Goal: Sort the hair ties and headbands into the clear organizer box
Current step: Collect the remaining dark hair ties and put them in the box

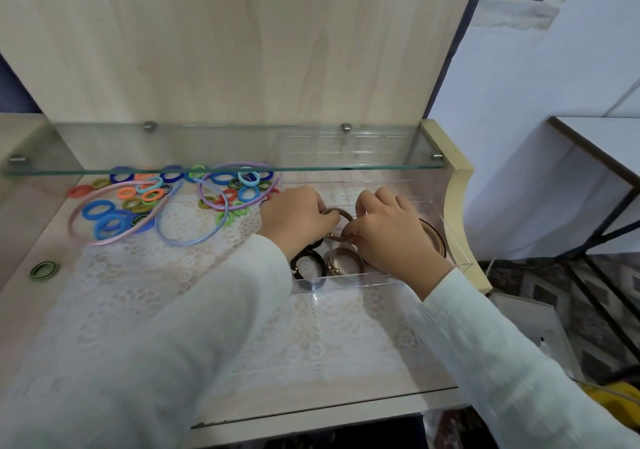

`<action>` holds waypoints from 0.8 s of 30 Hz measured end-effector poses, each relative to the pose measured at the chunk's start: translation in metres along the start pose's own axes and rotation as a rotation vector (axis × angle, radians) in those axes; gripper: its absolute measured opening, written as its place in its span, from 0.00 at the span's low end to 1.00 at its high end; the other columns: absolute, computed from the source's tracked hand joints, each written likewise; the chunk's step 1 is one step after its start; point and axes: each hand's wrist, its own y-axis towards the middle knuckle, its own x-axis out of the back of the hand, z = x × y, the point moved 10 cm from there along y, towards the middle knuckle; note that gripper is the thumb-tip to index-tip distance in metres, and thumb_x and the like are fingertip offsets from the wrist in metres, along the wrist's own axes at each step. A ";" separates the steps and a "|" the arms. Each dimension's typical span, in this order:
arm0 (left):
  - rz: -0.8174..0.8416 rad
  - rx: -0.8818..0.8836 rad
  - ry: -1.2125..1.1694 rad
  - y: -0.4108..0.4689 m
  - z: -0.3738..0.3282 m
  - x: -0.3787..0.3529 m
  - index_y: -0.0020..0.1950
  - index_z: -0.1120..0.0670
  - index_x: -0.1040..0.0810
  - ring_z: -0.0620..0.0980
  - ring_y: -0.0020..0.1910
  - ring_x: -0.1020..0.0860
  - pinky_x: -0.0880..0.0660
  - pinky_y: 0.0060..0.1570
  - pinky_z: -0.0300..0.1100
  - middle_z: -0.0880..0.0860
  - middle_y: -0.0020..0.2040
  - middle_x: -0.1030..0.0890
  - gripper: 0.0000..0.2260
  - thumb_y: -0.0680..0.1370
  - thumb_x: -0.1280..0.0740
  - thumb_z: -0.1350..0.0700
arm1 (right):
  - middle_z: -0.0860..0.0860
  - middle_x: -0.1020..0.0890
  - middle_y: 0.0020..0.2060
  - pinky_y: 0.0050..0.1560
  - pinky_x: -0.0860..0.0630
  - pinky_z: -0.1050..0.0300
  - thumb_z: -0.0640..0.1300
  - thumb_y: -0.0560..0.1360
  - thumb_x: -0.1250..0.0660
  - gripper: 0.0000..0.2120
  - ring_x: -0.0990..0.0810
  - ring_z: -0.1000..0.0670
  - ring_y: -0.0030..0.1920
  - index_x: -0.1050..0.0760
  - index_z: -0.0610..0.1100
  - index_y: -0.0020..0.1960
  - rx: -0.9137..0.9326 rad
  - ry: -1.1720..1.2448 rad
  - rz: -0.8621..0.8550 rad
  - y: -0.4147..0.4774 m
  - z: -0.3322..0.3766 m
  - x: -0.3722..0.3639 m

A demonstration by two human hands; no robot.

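Note:
Both hands work over the clear organizer box [381,280] at the right of the table. My left hand [294,221] and my right hand [388,230] together pinch a brown hair tie [341,211] above the box. Inside the box lie a black hair tie [308,265], another brown hair tie [341,263] and a brown headband [434,235] partly hidden by my right hand. A pile of coloured hair ties [145,195] lies at the back left, mixed with a pink headband [104,206], a blue headband [194,237] and a purple headband [235,185].
A glass shelf [221,168] runs across just above the pile and the box's far side. A lone green-and-black hair tie [44,270] lies near the left edge. A white lace cloth [207,310] covers the table. The table's cream side panel [457,206] stands to the right.

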 end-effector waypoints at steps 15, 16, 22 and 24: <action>-0.184 -0.273 -0.016 -0.033 0.000 0.019 0.53 0.46 0.18 0.47 0.39 0.25 0.28 0.43 0.44 0.44 0.38 0.19 0.11 0.77 0.38 0.54 | 0.50 0.26 0.51 0.47 0.39 0.54 0.45 0.73 0.32 0.10 0.32 0.43 0.55 0.18 0.55 0.52 -0.067 -0.022 0.210 0.005 0.000 -0.013; -0.184 -0.291 -0.009 -0.035 -0.001 0.019 0.51 0.46 0.17 0.46 0.38 0.26 0.29 0.43 0.44 0.44 0.34 0.22 0.10 0.77 0.38 0.54 | 0.50 0.27 0.53 0.48 0.40 0.55 0.45 0.75 0.35 0.12 0.33 0.44 0.57 0.19 0.55 0.55 -0.068 -0.021 0.236 0.005 0.000 -0.013; -0.132 -0.331 -0.003 -0.038 -0.003 0.015 0.47 0.45 0.19 0.46 0.41 0.24 0.32 0.51 0.47 0.42 0.32 0.25 0.15 0.73 0.45 0.49 | 0.51 0.28 0.55 0.53 0.37 0.54 0.44 0.75 0.37 0.14 0.34 0.44 0.59 0.20 0.56 0.58 -0.097 0.007 0.310 0.005 0.001 -0.014; -0.139 -0.343 -0.010 -0.039 -0.004 0.014 0.47 0.45 0.19 0.46 0.40 0.25 0.33 0.51 0.46 0.41 0.31 0.27 0.15 0.74 0.45 0.50 | 0.51 0.27 0.55 0.54 0.36 0.53 0.44 0.76 0.37 0.14 0.34 0.44 0.58 0.21 0.57 0.58 -0.107 0.030 0.311 0.004 0.000 -0.015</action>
